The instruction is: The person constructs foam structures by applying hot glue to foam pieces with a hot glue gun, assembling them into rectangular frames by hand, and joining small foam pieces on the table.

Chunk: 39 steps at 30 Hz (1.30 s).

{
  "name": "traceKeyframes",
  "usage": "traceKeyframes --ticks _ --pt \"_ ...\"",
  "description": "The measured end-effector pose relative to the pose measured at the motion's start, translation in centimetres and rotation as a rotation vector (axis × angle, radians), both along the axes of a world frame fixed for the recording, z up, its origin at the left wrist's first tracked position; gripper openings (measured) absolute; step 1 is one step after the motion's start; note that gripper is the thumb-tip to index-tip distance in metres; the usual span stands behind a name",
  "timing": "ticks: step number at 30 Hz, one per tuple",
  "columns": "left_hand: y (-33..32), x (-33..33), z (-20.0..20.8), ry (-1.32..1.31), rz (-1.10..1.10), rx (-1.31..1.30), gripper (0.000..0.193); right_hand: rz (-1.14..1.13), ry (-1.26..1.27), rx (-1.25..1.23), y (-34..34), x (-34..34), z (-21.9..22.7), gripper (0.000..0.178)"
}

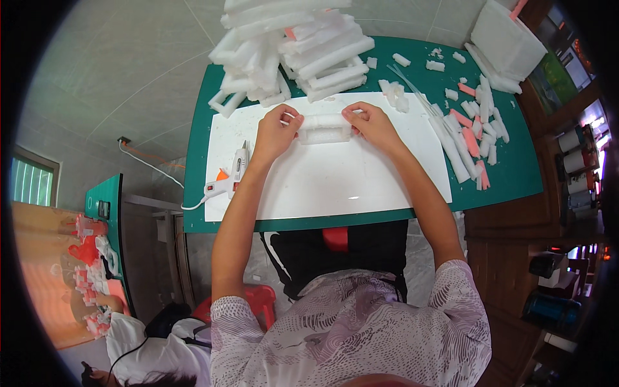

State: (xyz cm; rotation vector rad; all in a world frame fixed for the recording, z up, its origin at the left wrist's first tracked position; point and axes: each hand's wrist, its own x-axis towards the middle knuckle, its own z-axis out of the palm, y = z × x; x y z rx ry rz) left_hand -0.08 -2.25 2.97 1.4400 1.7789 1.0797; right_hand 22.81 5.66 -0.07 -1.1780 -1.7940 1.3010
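Observation:
A small rectangular frame of white foam strips [322, 120] stands on or just over the white board [309, 193]. My left hand [277, 133] pinches its left end, and my right hand [375, 126] grips the right end, thumbs and fingers closed at the corners. Through the gap below the frame's upper strip, the white board shows. Beside my left forearm lies a white hot glue gun [239, 164] with an orange part, its cord running off the table's left edge.
White foam strips [329, 55] pile high at the back. Loose white and pink foam pieces [469, 138] cover the green table's [516, 174] right side, near thin clear sticks [412, 87]. A foam block [506, 42] stands back right. Another person [161, 348] sits at lower left, by a red stool [258, 303].

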Motion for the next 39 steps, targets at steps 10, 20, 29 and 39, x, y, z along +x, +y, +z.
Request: traceKeyframes --ticks 10,20,29,39 --pt "-0.2 0.5 -1.5 -0.202 0.167 0.038 0.018 0.007 0.087 -0.045 -0.4 -0.5 0.1 0.034" --pt "-1.0 2.4 -2.6 -0.158 0.328 0.178 0.023 -0.027 0.112 -0.042 -0.6 -0.2 0.2 0.029" --pt "-1.4 2.2 -2.5 -0.23 0.31 0.195 0.019 0.004 0.087 -0.024 -0.6 -0.3 0.2 0.03" --pt "-1.4 2.2 -2.9 -0.285 0.283 0.246 0.019 0.011 0.099 -0.03 -0.9 -0.3 0.4 0.025"
